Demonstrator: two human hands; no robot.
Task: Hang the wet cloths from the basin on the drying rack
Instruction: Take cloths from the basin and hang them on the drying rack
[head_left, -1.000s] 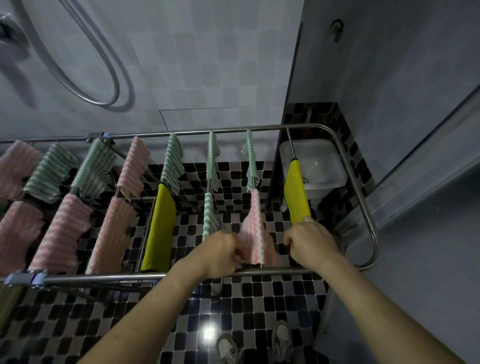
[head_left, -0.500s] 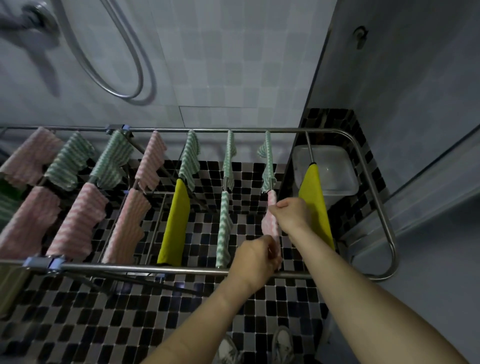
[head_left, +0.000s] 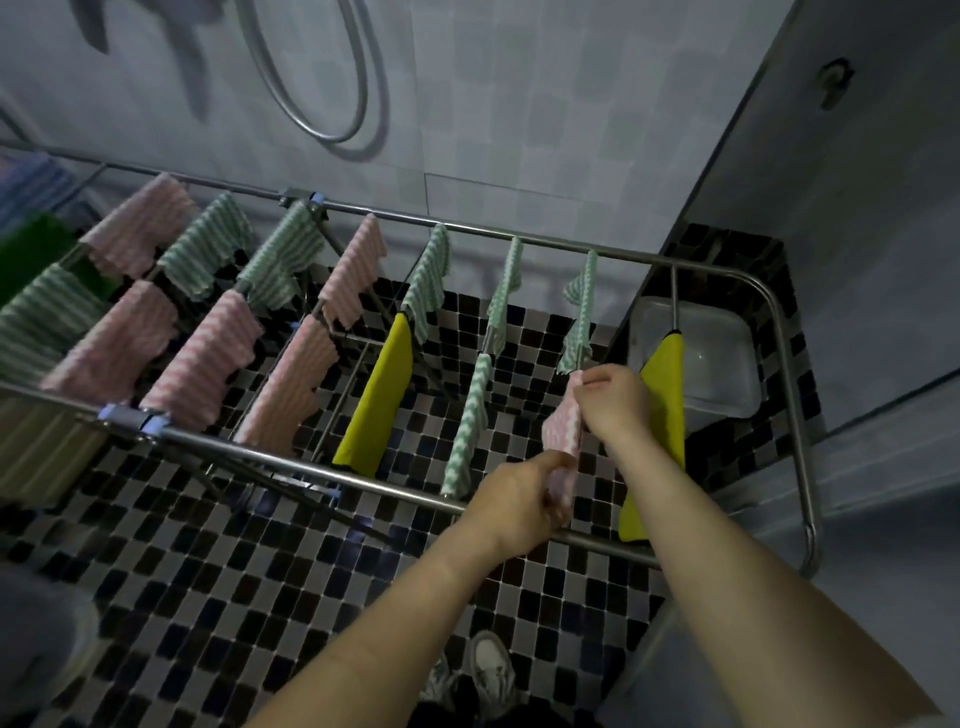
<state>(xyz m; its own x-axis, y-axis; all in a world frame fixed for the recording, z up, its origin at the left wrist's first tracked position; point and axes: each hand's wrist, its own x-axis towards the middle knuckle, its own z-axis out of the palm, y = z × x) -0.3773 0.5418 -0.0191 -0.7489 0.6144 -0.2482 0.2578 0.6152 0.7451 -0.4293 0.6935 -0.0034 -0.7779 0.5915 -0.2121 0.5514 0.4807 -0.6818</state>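
The pink cloth (head_left: 563, 434) is being spread along a rod of the drying rack (head_left: 291, 462). The left hand (head_left: 522, 501) grips its near end and the right hand (head_left: 615, 402) pinches its far end, fingers curled on fabric. The next move calls for evening the drape, then releasing. Beyond the right fingers, the basin (head_left: 722, 408) looks empty, though the light is dim.

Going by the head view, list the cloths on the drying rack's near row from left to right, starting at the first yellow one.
left yellow cloth → green striped cloth → pink striped cloth, pinched between the left hand and right hand → right yellow cloth
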